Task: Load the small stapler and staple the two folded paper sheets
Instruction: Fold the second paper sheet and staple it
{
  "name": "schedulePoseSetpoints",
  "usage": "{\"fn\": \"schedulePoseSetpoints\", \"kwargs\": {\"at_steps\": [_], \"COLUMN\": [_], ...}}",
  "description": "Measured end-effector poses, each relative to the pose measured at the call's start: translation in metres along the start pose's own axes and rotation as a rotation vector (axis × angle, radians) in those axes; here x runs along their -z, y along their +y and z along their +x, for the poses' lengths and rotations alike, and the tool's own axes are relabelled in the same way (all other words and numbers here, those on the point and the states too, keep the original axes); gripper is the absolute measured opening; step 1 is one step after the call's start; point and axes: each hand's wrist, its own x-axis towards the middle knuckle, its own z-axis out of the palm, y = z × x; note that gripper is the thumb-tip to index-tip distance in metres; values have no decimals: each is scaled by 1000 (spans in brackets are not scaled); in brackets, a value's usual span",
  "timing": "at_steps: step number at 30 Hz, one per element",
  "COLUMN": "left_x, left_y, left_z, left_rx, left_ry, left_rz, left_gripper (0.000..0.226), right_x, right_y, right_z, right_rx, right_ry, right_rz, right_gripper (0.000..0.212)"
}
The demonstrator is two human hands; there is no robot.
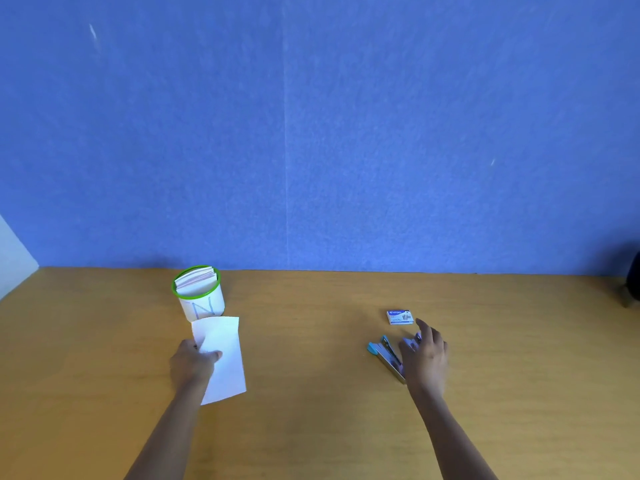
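My left hand (191,362) pinches folded white paper sheets (224,358) by their left edge, thumb on top, just in front of a white cup. A small blue and metal stapler (385,355) lies on the wooden table at the right, hinged open. My right hand (425,355) hovers over its rear end with fingers spread; whether it touches the stapler is unclear. A small blue and white staple box (400,317) lies just beyond that hand.
A white cup with a green rim (201,296), marked with an N, holds several folded papers at the back left. A blue wall stands behind the table (311,393). A dark object (632,282) sits at the far right edge.
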Motion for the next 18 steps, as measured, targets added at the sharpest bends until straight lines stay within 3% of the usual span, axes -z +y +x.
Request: {"fn": "schedulePoseSetpoints", "kwargs": {"at_steps": [3,6,9,14,18], "left_x": [-5,-12,-20,-31,-34], "left_y": [14,38,61,86,90], "left_z": [-21,-51,-80,-122,-146], "left_rx": [30,151,229,286,253], "left_ry": [-30,-263,-461,-587,-701], "left_rz": [-362,-870,-1217,-1449,-1447], "left_gripper": [17,3,10,13,21], "right_x": [-4,-8,-9,-11,-4], "right_y": [-21,-47,-77,-108,-125], "right_z": [-12,-33,-58,-88,-93], "right_rx": [14,-81,-293,-386,-499], "right_ry": [8,-98,-321,-653,-645], "right_rz": [210,502,903,1356,1549], "right_gripper": [46,39,38,48,38]}}
